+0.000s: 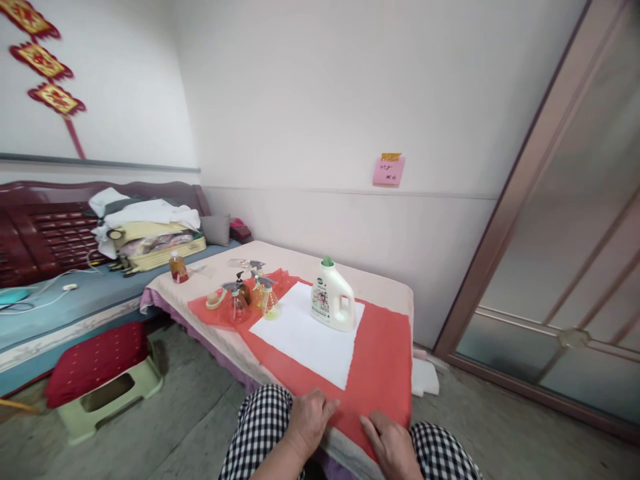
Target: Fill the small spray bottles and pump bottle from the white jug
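Observation:
My left hand (310,420) rests at the near edge of the table on the red cloth (384,360), its thumb apart from the fingers and nothing in it. Right of it, my right hand (391,443) lies at the same edge, also bare. Beyond both hands, a white cloth or sheet (305,347) is spread over the red one. On it stands a cream detergent jug (331,297) with a green cap, upright, its handle to the right. Left of the jug are several spray bottles (239,305) and a dark pump bottle (243,288).
A round brush (214,301) and a bottle of reddish liquid (178,267) are on the table's left side. A red-topped stool (103,373) stands on the floor. Farther left, a bed (40,320) carries folded bedding. The wall bears a pink note (389,171); a framed glass door (560,267) is right.

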Action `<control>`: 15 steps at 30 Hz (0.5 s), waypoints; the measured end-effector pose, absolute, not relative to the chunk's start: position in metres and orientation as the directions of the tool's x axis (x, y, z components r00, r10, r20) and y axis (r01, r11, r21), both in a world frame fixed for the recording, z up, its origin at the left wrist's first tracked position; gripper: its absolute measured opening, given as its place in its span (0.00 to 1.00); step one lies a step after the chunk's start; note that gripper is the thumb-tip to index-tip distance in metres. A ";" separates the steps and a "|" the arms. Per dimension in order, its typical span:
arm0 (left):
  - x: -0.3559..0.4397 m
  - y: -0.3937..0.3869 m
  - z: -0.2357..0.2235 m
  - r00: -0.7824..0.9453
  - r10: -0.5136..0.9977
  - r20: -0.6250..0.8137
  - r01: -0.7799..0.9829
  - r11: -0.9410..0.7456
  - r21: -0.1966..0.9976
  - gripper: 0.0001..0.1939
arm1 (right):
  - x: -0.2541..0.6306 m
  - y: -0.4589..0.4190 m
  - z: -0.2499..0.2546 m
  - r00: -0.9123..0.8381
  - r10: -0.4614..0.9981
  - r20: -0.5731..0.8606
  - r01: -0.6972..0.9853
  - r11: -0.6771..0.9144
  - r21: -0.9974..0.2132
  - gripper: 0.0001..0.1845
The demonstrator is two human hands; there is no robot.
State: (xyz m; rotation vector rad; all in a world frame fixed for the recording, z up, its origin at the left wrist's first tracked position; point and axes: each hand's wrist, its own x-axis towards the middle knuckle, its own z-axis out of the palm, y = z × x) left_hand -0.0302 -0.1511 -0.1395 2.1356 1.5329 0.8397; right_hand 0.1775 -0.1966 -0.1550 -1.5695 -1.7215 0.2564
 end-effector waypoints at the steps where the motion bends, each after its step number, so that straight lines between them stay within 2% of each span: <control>1: -0.031 -0.151 -0.138 0.208 0.947 0.244 0.695 -0.318 0.645 0.30 | 0.177 -0.197 -0.152 0.070 0.922 0.381 0.734 0.211 -0.645 0.30; 6: -0.035 -0.143 -0.123 0.110 0.978 0.176 0.528 -0.208 0.823 0.41 | 0.173 -0.195 -0.127 0.135 0.952 0.276 0.578 0.151 -0.802 0.32; 9: -0.040 -0.138 -0.112 0.012 0.998 0.059 0.200 -0.060 0.978 0.41 | 0.171 -0.189 -0.104 0.181 0.966 0.187 0.425 0.094 -0.900 0.35; 11: -0.043 -0.136 -0.108 -0.042 0.999 -0.010 -0.017 0.010 1.000 0.40 | 0.169 -0.182 -0.091 0.223 0.971 0.089 0.292 0.021 -0.956 0.38; 15: -0.047 -0.133 -0.108 -0.044 0.996 -0.074 -0.124 0.068 0.990 0.41 | 0.165 -0.167 -0.074 0.287 0.950 -0.126 0.047 -0.145 -0.988 0.39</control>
